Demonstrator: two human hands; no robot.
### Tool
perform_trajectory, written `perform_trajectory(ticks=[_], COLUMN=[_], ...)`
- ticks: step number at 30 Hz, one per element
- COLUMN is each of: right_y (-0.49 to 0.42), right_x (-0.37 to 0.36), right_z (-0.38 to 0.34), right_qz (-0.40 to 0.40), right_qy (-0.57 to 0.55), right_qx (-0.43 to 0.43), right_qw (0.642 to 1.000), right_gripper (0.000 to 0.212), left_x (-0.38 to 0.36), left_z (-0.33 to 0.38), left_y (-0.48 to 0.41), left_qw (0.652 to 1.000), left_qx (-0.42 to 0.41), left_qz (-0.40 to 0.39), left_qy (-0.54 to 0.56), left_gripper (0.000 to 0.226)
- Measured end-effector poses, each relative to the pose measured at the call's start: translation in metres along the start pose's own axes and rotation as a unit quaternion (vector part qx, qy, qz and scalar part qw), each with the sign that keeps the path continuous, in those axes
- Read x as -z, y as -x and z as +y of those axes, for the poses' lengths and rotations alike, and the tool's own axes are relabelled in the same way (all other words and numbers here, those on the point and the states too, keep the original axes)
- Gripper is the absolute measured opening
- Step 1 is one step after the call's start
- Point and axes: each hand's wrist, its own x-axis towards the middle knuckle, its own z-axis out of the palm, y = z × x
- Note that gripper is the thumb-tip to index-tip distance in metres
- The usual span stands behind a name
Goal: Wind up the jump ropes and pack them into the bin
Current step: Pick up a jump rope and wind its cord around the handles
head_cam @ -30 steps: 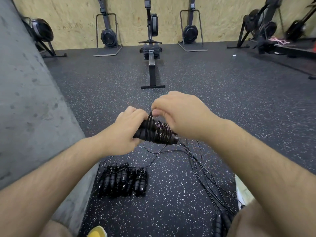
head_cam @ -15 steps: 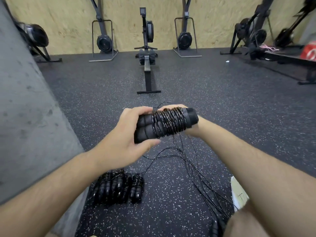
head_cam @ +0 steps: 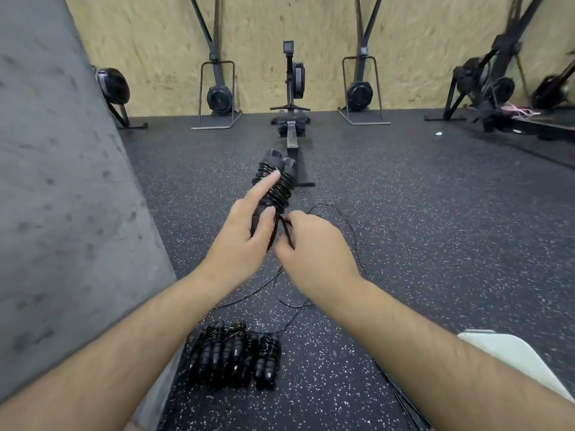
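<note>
Holding the wound jump rope [head_cam: 275,185] between the near pile of wound ropes [head_cam: 233,359] and the far rowing machine [head_cam: 292,132]; trailing loose cord [head_cam: 353,234] rightward; hugging the concrete wall [head_cam: 62,213] at left.

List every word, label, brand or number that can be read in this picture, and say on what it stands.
None can be read.
The rowing machine's monitor is too small and dark to read; the jump rope handles and the white object show no print.
</note>
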Motion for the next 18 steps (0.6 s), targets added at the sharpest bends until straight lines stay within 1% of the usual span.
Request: perform_trajectory(ticks=[3, 6, 9, 11, 14, 16, 18], right_y=[-0.001, 0.000, 0.000, 0.001, 0.002, 0.002, 0.001], right_x=[0.000, 0.002, 0.009, 0.012, 0.014, 0.015, 0.017], right_z=[-0.005, -0.006, -0.005, -0.004, -0.003, -0.002, -0.001], right_qz=[0.042, 0.031, -0.011, -0.027, -0.042, -0.057, -0.081], right_qy=[0.012, -0.041, -0.074, -0.075, -0.066, -0.058, -0.042], right_qx=[0.035, 0.080, 0.112, 0.133, 0.154, 0.161, 0.173], right_qw=[0.998, 0.995, 0.991, 0.988, 0.985, 0.984, 0.981], right_gripper=[0.012, 0.009, 0.023, 0.026, 0.031, 0.041, 0.052], left_x=[0.002, 0.009, 0.016, 0.019, 0.018, 0.018, 0.018], left_z=[-0.001, 0.004, 0.001, -0.002, -0.005, -0.005, -0.006], left_y=[-0.001, -0.003, -0.006, -0.006, -0.005, -0.004, -0.005], left_qw=[0.999, 0.994, 0.984, 0.980, 0.975, 0.969, 0.973], left_qx=[0.021, 0.048, 0.078, 0.086, 0.089, 0.097, 0.093], left_qz=[0.016, 0.045, 0.061, 0.057, 0.050, 0.052, 0.052], left_qy=[0.022, 0.083, 0.146, 0.172, 0.197, 0.220, 0.204], left_gripper=[0.046, 0.044, 0.040, 0.037, 0.036, 0.035, 0.035])
